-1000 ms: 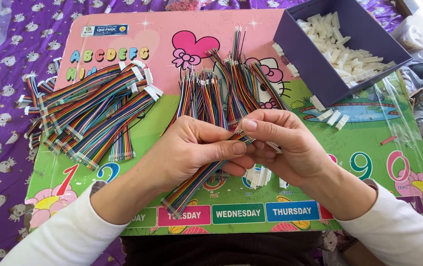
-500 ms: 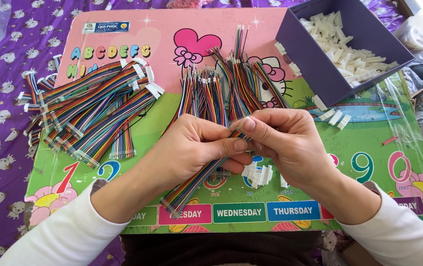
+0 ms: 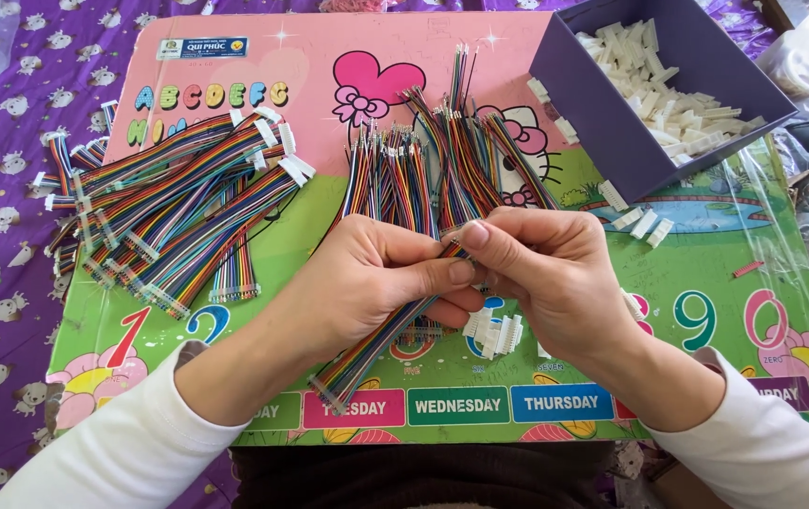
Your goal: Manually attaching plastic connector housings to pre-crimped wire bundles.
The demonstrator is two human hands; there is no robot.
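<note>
While both hands meet over the middle of the mat [image 3: 555, 85], little differs from a second ago: the same rainbow ribbon cable [image 3: 376, 353] lies across the left palm and its upper end stays pinched between the two thumbs. The left hand [image 3: 376, 278] is curled about the cable, fingers wrapped under it and thumb pressed on top. The right hand [image 3: 551, 278] is closed too, thumb and forefinger nipped together at the cable's end; whether a small white connector sits between them I cannot tell (the fingertips cover that spot). The one visible change is slight: the right thumb has slid a touch leftward toward the left thumb, so the grip on the cable tip has tightened, which suggests the fitting at that end is being worked on and is not yet released.

The cable's lower end, with bare tips, trails toward the near edge of the mat. Just under the right hand lie a few loose connectors [image 3: 494, 330]. Beyond the hands stands a fan of unfinished cables [image 3: 442, 160]; to the left, a pile of cables with white ends [image 3: 169, 207]. A purple box [image 3: 602, 113] of white connectors sits upper right.
</note>
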